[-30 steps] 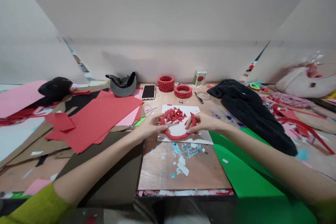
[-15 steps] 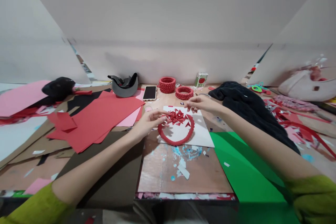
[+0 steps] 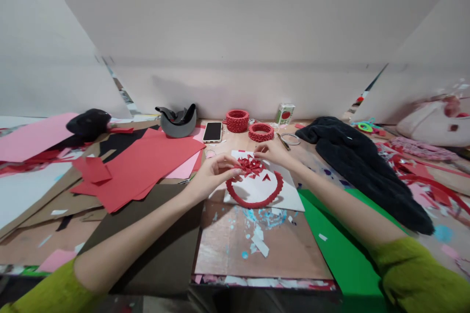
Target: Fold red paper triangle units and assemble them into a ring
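A curved chain of folded red paper (image 3: 254, 205) lies on a white sheet (image 3: 290, 195), its ends bending up at both sides. My left hand (image 3: 216, 172) is closed at the chain's left end, thumb and fingertips together there; its fingers partly cover that end. Just right of it sits a pile of small folded red paper pieces (image 3: 251, 166). My right hand (image 3: 273, 152) reaches over the pile's far right edge, fingers bent and drawn together; what is between its fingertips is too small to tell. One loose folded piece (image 3: 266, 177) lies inside the curve.
Behind stand two red woven rings (image 3: 237, 121), a phone (image 3: 212, 132), a small box (image 3: 285, 113) and a grey cap (image 3: 178, 121). Red paper sheets (image 3: 147, 161) spread on the left. A dark cloth (image 3: 352, 156) and green sheet (image 3: 326, 234) lie on the right.
My right hand has come down and left to the pile's edge. The chain's curve has spread wider, its right end shifting rightward. The view has shifted slightly.
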### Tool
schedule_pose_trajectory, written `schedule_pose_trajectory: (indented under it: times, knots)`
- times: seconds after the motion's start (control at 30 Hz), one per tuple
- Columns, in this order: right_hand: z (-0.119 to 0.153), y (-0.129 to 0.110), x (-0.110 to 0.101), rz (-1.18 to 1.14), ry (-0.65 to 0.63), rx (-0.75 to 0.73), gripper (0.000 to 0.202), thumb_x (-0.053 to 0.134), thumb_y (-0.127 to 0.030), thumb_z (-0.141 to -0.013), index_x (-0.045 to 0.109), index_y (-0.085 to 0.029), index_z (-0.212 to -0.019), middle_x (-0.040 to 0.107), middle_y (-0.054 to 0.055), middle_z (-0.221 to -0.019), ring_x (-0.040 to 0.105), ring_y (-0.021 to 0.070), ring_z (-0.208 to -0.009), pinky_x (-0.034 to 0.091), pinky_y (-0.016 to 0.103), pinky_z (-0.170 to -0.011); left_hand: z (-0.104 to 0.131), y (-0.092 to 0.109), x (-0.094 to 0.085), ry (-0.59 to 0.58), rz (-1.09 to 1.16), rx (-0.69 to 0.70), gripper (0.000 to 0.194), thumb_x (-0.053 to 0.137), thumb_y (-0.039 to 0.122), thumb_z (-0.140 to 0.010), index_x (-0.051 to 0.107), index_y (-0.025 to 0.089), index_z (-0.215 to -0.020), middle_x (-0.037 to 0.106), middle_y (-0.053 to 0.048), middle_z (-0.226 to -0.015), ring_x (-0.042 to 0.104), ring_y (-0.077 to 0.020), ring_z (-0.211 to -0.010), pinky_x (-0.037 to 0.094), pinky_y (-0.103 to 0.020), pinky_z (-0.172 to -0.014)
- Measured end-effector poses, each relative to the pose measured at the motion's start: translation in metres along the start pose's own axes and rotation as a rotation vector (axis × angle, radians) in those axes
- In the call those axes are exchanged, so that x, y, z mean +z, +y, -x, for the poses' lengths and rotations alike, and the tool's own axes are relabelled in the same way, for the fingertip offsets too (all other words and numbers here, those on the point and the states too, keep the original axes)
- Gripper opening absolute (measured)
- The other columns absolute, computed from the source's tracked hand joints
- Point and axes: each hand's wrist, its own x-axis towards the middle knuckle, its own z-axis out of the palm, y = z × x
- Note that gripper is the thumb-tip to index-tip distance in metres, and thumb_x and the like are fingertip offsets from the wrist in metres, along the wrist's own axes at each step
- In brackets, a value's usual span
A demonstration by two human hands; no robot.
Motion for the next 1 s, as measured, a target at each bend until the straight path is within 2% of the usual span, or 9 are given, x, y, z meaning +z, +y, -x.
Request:
schedule_pose_trajectory:
  times: [0.17,0.33,0.43,0.5,0.63,0.73,0.8,0.9,1.0]
  knots:
    - [0.002,-0.011,-0.008,-0.174,0.029,-0.022,0.019,0.060,-0.036,-0.083,0.063,-0.017,-0.083,0.069,0.006,-0.082,0.067,0.0160,-0.078,0.054,0.032,-0.074,0.002,-0.005,0.003,-0.014,0.024,0.004,0.021,0.075,0.026,-0.074,0.064,0.015,-0.087,0.071,-0.004,-0.082,0.069,-0.0167,-0.075,0.053,-0.028,-0.073]
    - [0.011,-0.048,-0.015,-0.347,-0.043,-0.143,0.018,0.068,-0.033,-0.077,0.063,-0.016,-0.082,0.068,0.005,-0.083,0.066,0.0155,-0.079,0.054,0.031,-0.074,0.002,-0.015,0.006,-0.016,0.085,-0.009,0.018,0.071,0.027,-0.079,0.065,0.015,-0.090,0.072,-0.005,-0.086,0.068,-0.0168,-0.082,0.052,-0.029,-0.079]
    - [0.022,-0.075,-0.020,-0.287,-0.113,-0.203,0.013,0.065,-0.025,-0.079,0.062,-0.019,-0.090,0.066,0.002,-0.082,0.064,0.0144,-0.076,0.051,0.027,-0.068,0.001,-0.021,0.008,-0.017,0.140,-0.015,0.019,0.070,0.025,-0.081,0.063,0.015,-0.095,0.072,-0.006,-0.089,0.068,-0.0167,-0.087,0.050,-0.029,-0.084]
    - [0.030,-0.091,-0.023,-0.217,-0.151,-0.252,0.009,0.058,-0.020,-0.083,0.064,-0.020,-0.090,0.066,0.001,-0.084,0.063,0.0133,-0.076,0.049,0.026,-0.067,0.001,-0.025,0.008,-0.043,0.175,-0.006,0.029,0.070,0.023,-0.081,0.059,0.016,-0.107,0.072,-0.006,-0.092,0.067,-0.0169,-0.091,0.049,-0.030,-0.088]
    - [0.045,-0.115,-0.022,0.000,-0.300,-0.241,0.015,0.057,-0.016,-0.083,0.071,-0.021,-0.087,0.067,0.000,-0.078,0.061,0.0121,-0.069,0.044,0.023,-0.059,0.000,-0.029,0.009,-0.115,0.211,0.051,0.051,0.070,0.018,-0.081,0.046,0.020,-0.126,0.070,-0.007,-0.099,0.066,-0.0178,-0.095,0.047,-0.033,-0.091]
    - [0.051,-0.123,-0.013,-0.047,-0.353,-0.194,0.015,0.056,-0.017,-0.085,0.070,-0.019,-0.090,0.068,0.002,-0.077,0.063,0.0141,-0.069,0.046,0.025,-0.059,0.001,-0.032,0.008,-0.136,0.210,0.081,0.057,0.069,0.018,-0.081,0.042,0.024,-0.131,0.067,-0.007,-0.108,0.065,-0.0196,-0.100,0.047,-0.035,-0.093]
    - [0.053,-0.124,-0.006,-0.075,-0.330,-0.171,0.015,0.054,-0.018,-0.086,0.068,-0.017,-0.091,0.069,0.003,-0.075,0.064,0.0150,-0.068,0.047,0.026,-0.061,0.000,-0.036,0.008,-0.148,0.206,0.093,0.062,0.068,0.019,-0.082,0.037,0.027,-0.135,0.066,-0.008,-0.112,0.066,-0.0201,-0.100,0.048,-0.035,-0.092]
    - [0.053,-0.125,0.000,0.032,-0.209,-0.192,0.014,0.054,-0.017,-0.087,0.067,-0.018,-0.093,0.067,0.002,-0.073,0.062,0.0150,-0.067,0.046,0.027,-0.062,0.000,-0.040,0.007,-0.167,0.214,0.101,0.065,0.067,0.019,-0.084,0.033,0.029,-0.138,0.064,-0.009,-0.119,0.067,-0.0201,-0.098,0.049,-0.035,-0.091]
    - [0.053,-0.126,0.001,0.189,-0.156,-0.233,0.012,0.056,-0.015,-0.085,0.068,-0.017,-0.086,0.068,0.006,-0.084,0.061,0.0156,-0.074,0.043,0.027,-0.065,-0.001,-0.041,0.007,-0.196,0.212,0.109,0.067,0.066,0.017,-0.083,0.032,0.029,-0.139,0.058,-0.012,-0.129,0.067,-0.0207,-0.099,0.048,-0.037,-0.092]
